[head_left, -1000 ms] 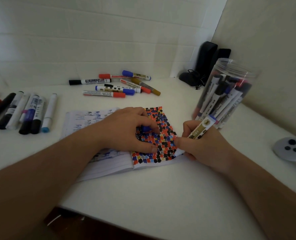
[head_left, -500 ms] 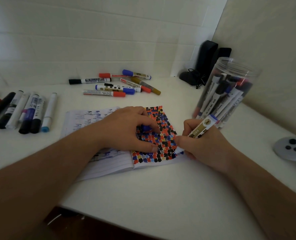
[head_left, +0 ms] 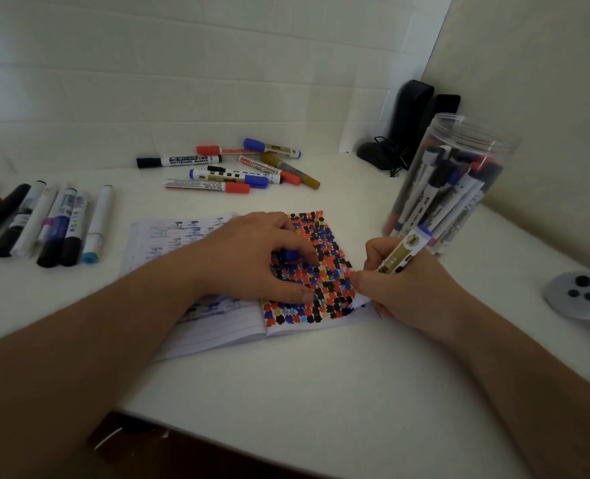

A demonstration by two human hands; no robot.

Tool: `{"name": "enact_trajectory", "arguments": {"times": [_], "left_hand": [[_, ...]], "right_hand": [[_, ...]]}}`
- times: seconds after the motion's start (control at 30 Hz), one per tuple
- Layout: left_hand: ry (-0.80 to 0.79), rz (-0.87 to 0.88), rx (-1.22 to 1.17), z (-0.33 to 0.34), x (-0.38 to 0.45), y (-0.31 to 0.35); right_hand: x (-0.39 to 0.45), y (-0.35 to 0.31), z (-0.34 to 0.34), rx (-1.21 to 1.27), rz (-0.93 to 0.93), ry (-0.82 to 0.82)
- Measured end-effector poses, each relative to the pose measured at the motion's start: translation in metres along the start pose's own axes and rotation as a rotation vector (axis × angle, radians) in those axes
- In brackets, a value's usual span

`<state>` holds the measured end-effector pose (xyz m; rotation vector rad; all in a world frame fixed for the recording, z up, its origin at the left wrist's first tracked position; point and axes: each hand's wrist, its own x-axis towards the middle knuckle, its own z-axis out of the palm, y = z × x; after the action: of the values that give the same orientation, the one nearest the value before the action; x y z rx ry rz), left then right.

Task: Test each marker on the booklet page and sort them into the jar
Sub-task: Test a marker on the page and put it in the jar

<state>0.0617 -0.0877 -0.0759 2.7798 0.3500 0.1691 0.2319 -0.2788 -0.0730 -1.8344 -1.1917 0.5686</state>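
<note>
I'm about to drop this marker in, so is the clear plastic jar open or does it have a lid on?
Open: the clear plastic jar shows a bare rim with no lid, and marker ends stand inside below it.

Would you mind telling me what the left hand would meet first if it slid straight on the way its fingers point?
Probably the right hand, which grips a marker; the left hand points rightward across the booklet.

A single head-worn wide-angle camera looks forward and down, close over the white rectangular tabletop (head_left: 321,375), which fills the view up to the pale corner walls behind it.
</note>
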Motion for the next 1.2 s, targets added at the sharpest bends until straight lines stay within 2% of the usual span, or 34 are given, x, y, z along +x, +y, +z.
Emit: {"name": "enact_trajectory", "arguments": {"times": [0.27,0.43,0.53,0.67,0.93,1.2], "left_hand": [[-0.003,-0.010,-0.007,-0.001,-0.001,0.001],[0.183,-0.022,-0.231,0.003,-0.004,0.000],[0.219,-0.090,-0.295,0.001,-0.007,0.001],[0.206,-0.115,-0.269,-0.001,-0.006,0.002],[0.232,-0.092,-0.273,0.000,-0.005,0.002],[0.225,-0.082,-0.326,0.001,-0.006,0.000]], "right_hand": [[-0.001,-0.003,-0.001,0.071,-0.001,-0.034],[0.001,-0.002,-0.009,0.609,-0.012,-0.007],[0.001,-0.003,-0.012,0.667,-0.041,-0.039],[0.001,0.000,-0.012,0.775,0.042,-0.140],[0.002,0.000,-0.011,0.757,0.084,-0.120],[0.006,-0.001,-0.005,0.586,0.047,-0.031]]}}
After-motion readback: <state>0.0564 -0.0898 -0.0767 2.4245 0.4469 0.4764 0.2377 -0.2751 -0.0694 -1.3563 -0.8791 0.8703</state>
